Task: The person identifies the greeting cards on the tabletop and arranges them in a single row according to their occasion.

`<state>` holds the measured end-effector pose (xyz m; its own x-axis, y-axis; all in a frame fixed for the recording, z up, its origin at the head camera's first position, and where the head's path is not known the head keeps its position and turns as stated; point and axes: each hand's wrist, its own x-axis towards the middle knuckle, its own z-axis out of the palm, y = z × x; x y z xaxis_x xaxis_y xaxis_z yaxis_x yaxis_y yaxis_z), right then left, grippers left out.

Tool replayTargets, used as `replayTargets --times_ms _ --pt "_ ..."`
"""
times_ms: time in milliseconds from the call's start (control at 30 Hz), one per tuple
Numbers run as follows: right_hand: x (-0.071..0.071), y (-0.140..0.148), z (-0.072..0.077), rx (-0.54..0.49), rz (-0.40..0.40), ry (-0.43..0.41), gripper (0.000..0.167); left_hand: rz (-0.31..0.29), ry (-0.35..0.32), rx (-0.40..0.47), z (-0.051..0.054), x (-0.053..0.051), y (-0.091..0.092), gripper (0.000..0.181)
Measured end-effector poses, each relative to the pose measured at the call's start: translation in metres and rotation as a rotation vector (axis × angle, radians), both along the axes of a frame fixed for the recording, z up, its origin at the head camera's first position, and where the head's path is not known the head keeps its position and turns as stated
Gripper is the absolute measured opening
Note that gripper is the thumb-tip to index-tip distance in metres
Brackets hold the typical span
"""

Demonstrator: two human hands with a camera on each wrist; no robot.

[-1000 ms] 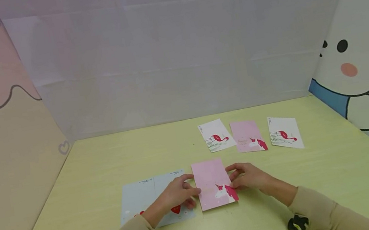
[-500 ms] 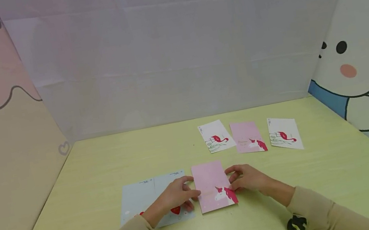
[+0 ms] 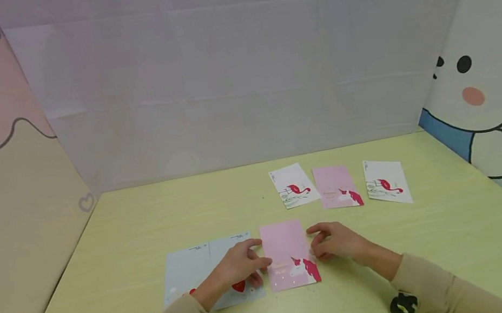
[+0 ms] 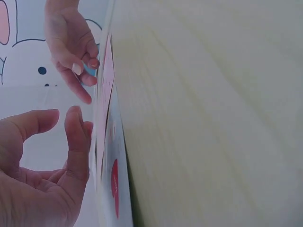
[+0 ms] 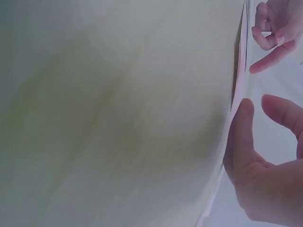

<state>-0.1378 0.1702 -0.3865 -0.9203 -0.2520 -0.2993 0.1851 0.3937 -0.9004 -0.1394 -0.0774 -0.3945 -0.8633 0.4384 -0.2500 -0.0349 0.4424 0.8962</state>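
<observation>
A pink card (image 3: 282,244) with a unicorn lies on the table between both hands. My left hand (image 3: 240,262) has its thumb tip at the card's left edge, the index finger stretched towards the upper left edge. On the other side, the fingertips of my right hand (image 3: 335,239) are beside the right edge; contact there is hard to tell. In the left wrist view, the thumb and fingers of the left hand (image 4: 47,165) stand apart. Partly under my left hand and wrist are light blue cards (image 3: 187,270) with red hearts, set side by side.
Further back lie a white flamingo card (image 3: 291,177), another pink unicorn card (image 3: 332,179) and a second flamingo card (image 3: 387,176). A white sheet (image 3: 240,87) hangs behind the yellow table (image 3: 180,206). Walls with cartoon drawings flank both sides.
The pink card between my hands has turned slightly straighter, its lower right corner shifting a little left. My hands have stayed nearly in place.
</observation>
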Motion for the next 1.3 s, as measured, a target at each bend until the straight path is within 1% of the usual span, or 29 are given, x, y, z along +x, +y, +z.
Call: replayTargets --times_ms 67,133,200,300,400,500,567,700,733,867,900,933,967,1000,1033,1100,1133,1233,1267,1300 --pt "-0.001 0.003 0.003 -0.047 -0.025 0.033 0.042 0.013 0.027 0.038 0.003 -0.001 -0.001 0.060" --pt "-0.003 0.006 0.006 -0.114 -0.065 0.086 0.042 0.033 0.061 0.085 0.009 -0.001 -0.002 0.058" --pt "-0.006 0.011 0.010 -0.184 -0.103 0.150 0.041 0.059 0.097 0.140 0.015 -0.003 -0.002 0.056" --pt "-0.009 0.018 0.017 -0.242 -0.155 0.233 0.039 0.112 0.146 0.219 0.023 -0.006 -0.001 0.049" --pt "-0.011 0.026 0.023 -0.275 -0.189 0.268 0.038 0.167 0.181 0.296 0.027 -0.009 0.002 0.043" --pt "-0.015 0.034 0.027 -0.299 -0.229 0.275 0.040 0.213 0.177 0.362 0.026 -0.011 0.007 0.039" --pt "-0.018 0.040 0.029 -0.315 -0.264 0.271 0.040 0.237 0.157 0.385 0.025 -0.012 0.011 0.038" --pt "-0.024 0.054 0.029 -0.371 -0.328 0.280 0.040 0.269 0.094 0.410 0.026 -0.014 0.023 0.039" --pt "-0.027 0.060 0.025 -0.419 -0.329 0.288 0.038 0.269 0.077 0.417 0.027 -0.014 0.025 0.039" --pt "-0.034 0.075 0.023 -0.497 -0.369 0.293 0.041 0.251 0.021 0.454 0.031 -0.019 0.038 0.041" --pt "-0.038 0.082 0.017 -0.544 -0.364 0.294 0.040 0.246 0.007 0.468 0.033 -0.021 0.041 0.041" --pt "-0.040 0.086 0.017 -0.560 -0.365 0.290 0.039 0.243 -0.005 0.480 0.034 -0.023 0.045 0.040" --pt "-0.039 0.086 0.020 -0.536 -0.380 0.285 0.042 0.241 -0.019 0.493 0.035 -0.024 0.049 0.040" --pt "-0.040 0.089 0.020 -0.545 -0.382 0.281 0.042 0.241 -0.029 0.503 0.036 -0.026 0.053 0.039" --pt "-0.042 0.094 0.017 -0.576 -0.383 0.277 0.039 0.241 -0.039 0.515 0.037 -0.027 0.057 0.038" --pt "-0.044 0.098 0.018 -0.579 -0.396 0.261 0.038 0.248 -0.066 0.535 0.038 -0.030 0.064 0.038" --pt "-0.041 0.096 0.023 -0.552 -0.411 0.250 0.039 0.252 -0.077 0.544 0.038 -0.031 0.068 0.038" --pt "-0.042 0.102 0.025 -0.581 -0.410 0.218 0.042 0.265 -0.104 0.570 0.036 -0.034 0.077 0.039" --pt "-0.040 0.102 0.028 -0.558 -0.407 0.205 0.045 0.271 -0.113 0.580 0.035 -0.036 0.080 0.039" --pt "-0.040 0.104 0.028 -0.564 -0.403 0.191 0.044 0.274 -0.118 0.590 0.034 -0.037 0.083 0.039"
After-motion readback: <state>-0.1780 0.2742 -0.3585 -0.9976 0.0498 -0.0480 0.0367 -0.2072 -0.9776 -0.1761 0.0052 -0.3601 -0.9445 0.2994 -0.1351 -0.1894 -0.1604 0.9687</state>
